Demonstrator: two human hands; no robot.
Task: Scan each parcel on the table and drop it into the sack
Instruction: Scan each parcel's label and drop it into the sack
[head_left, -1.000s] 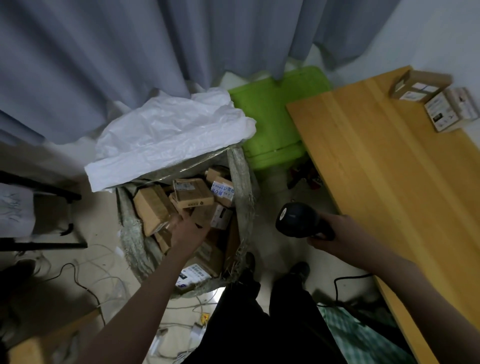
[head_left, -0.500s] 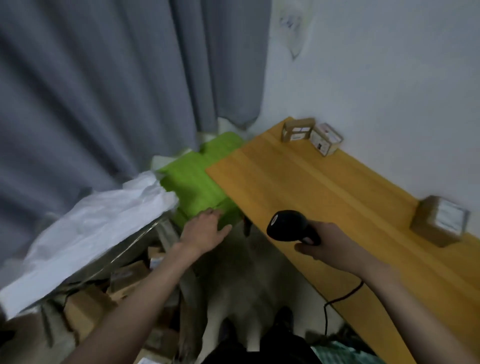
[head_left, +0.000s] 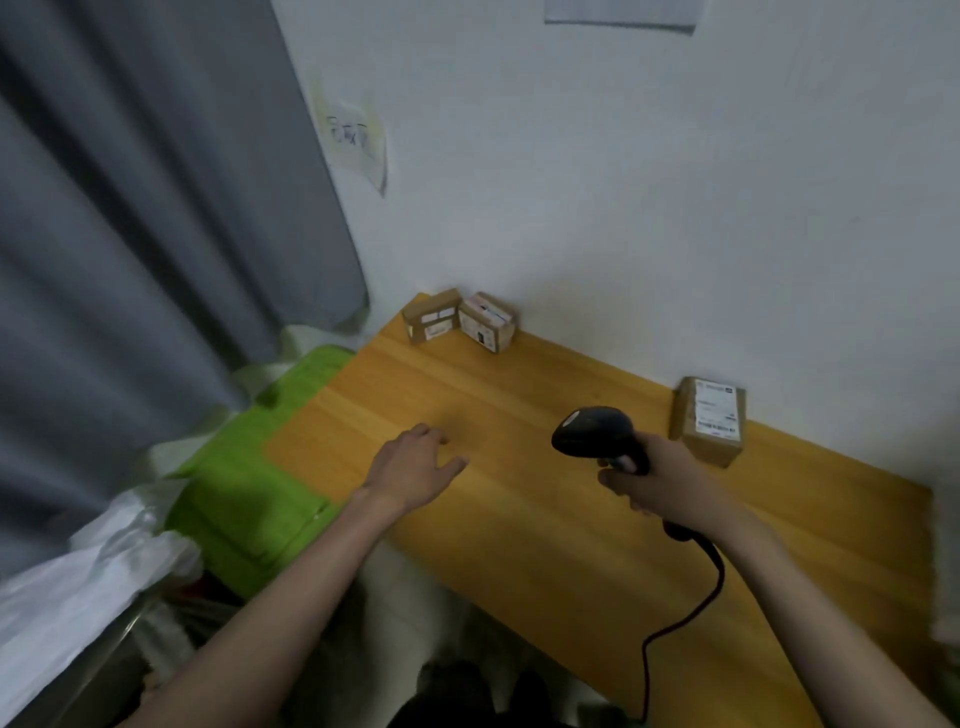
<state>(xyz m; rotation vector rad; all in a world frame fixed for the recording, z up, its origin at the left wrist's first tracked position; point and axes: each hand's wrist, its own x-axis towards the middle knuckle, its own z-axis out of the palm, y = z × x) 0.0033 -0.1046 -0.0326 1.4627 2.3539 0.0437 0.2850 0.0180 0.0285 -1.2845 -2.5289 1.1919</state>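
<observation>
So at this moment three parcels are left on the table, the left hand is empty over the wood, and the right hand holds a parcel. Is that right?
Not quite. The head view shows the right hand gripping the black scanner, not a parcel. The rest stands: three parcels remain on the table, two side by side at the far corner and one near the wall, and the left hand is empty over the wood.

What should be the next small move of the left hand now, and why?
Probably reach the empty left hand toward the pair of parcels at the table's far corner. Its fingers are relaxed over bare wood, holding nothing, while the right hand grips the scanner. The single parcel lies beyond the scanner hand.
</observation>
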